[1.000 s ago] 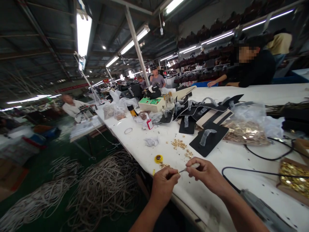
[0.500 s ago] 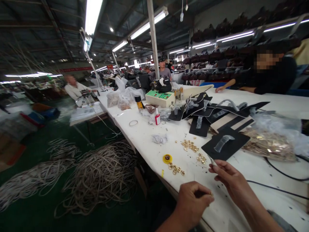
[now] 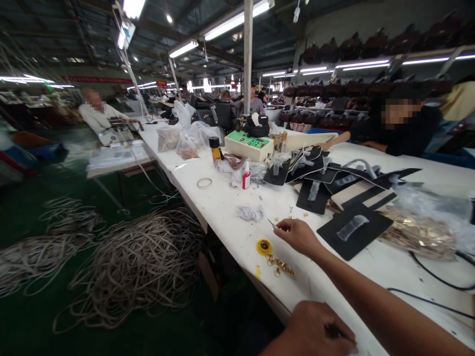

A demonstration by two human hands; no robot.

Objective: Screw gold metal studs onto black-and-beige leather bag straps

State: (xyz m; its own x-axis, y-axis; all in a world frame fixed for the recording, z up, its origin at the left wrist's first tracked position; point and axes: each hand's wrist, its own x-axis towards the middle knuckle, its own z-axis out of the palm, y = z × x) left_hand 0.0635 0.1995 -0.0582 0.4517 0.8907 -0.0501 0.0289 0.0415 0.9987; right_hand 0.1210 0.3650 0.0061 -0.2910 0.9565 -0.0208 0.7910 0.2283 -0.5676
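Note:
My right hand (image 3: 295,236) reaches out over the table, its fingers closed on a slim pointed tool (image 3: 273,225) with a thin tip aimed left. Just beyond that hand, a few small gold metal fittings (image 3: 306,215) show; the hand and forearm cover others. Close to the camera, my left hand (image 3: 315,326) is pinched at the table's front edge. A tiny gold-coloured piece (image 3: 355,342) peeks out at its fingertips, too small to make out. Between the hands lie a round yellow dish (image 3: 260,243) with something dark in it and a cluster of gold fittings (image 3: 282,267).
Black panels (image 3: 352,232) with plastic-wrapped handles lie right of centre, beside a bag of metal parts (image 3: 419,232). Crumpled plastic (image 3: 250,212), a red-labelled bottle (image 3: 246,178) and a green-topped machine (image 3: 247,143) stand further back. Coiled cord (image 3: 137,267) covers the floor at left. A co-worker (image 3: 404,118) sits across the table.
My right hand has moved forward and left with the pointed tool, over the gold fittings. My left hand has dropped lower and nearer, still pinched. The view has shifted slightly.

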